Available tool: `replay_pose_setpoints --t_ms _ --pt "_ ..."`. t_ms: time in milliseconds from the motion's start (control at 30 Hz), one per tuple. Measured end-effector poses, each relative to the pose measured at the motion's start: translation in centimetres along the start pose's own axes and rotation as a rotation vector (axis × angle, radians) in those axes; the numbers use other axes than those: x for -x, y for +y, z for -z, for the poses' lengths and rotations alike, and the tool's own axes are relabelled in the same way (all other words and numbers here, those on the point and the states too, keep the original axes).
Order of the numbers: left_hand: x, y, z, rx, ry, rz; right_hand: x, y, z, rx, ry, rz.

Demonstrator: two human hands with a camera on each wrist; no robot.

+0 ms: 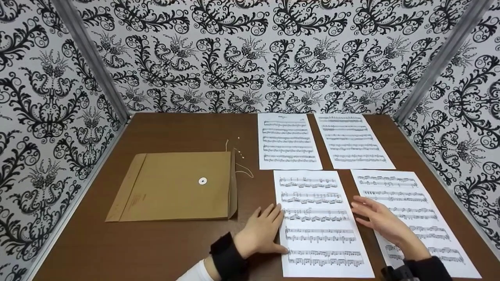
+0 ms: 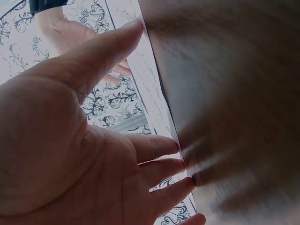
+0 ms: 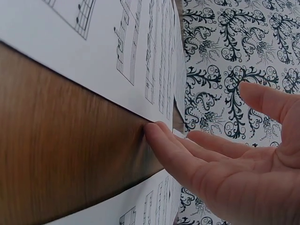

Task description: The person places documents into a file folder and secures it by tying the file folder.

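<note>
Head view is bright, evenly lit and sharp, with only soft shadows under the hands and wall lines bowing a little at the frame edges. Left wrist view is dim, the worktop (image 2: 234,93) smeared by motion blur at right. Right wrist view is clear, with the nearest paper soft.

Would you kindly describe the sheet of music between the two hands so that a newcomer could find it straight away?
On the brown table, four sheets lie right of the brown envelope. The near-left sheet is the one meant. It alone lies with the left hand at its left edge and the right hand at its right.
</note>
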State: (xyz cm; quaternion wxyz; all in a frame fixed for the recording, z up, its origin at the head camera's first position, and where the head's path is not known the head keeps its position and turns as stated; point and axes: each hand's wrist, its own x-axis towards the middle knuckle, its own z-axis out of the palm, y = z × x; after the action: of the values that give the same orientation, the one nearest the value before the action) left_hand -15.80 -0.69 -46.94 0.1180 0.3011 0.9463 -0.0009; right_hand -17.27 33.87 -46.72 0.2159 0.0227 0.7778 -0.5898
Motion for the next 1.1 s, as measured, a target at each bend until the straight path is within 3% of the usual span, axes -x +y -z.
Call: replay_pose_setpoints --t_ms 733,1100 --pt "-0.2 0.1 -0.4 0.019 0.018 0.005 -1.3 1.1 0.4 -0.025 0.128 -0.058" --pt "-0.2 -0.2 -0.7 0.086 0.007 0.012 -1.6 1.1 -0.7 -0.025 0.056 0.036"
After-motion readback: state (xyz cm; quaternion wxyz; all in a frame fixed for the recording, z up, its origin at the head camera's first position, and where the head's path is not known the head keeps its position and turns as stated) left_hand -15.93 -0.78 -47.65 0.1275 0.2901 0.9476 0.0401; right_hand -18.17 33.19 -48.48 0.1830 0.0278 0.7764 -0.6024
